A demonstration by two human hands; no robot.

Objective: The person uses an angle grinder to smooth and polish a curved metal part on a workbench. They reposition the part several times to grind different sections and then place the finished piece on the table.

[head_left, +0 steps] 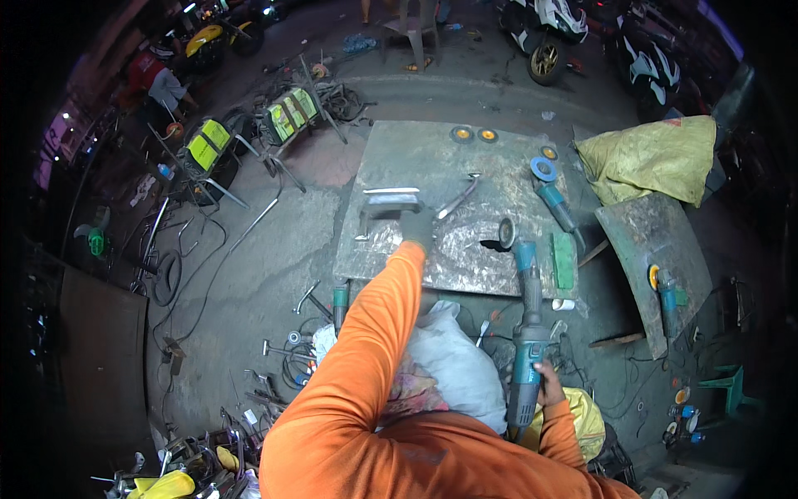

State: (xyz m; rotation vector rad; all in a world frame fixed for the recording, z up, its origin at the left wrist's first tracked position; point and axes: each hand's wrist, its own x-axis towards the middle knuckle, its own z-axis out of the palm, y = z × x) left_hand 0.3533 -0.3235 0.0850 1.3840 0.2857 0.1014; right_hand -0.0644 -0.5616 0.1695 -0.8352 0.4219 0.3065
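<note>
My left hand (pixel 417 226), in a dark grey glove, is closed on a shiny bent metal bracket (pixel 391 205) over the worn metal work table (pixel 399 145). A thin bright metal strip (pixel 391 190) shows just beyond the bracket. My right hand (pixel 549 384) is wrapped round the rear body of a long teal and grey grinder (pixel 530 333). The grinder's round wheel (pixel 507 233) stands over the table's near right part, apart from the bracket. A curved metal piece (pixel 459 196) lies to the right of my left hand.
A teal angle grinder (pixel 555 204) with a blue disc and a green block (pixel 564 259) lie at the table's right. Orange-centred discs (pixel 475 135) sit at its far edge. Another grinder (pixel 667 299) rests on a side board. Yellow-green machines (pixel 208 148), cables and a person (pixel 154 79) are left.
</note>
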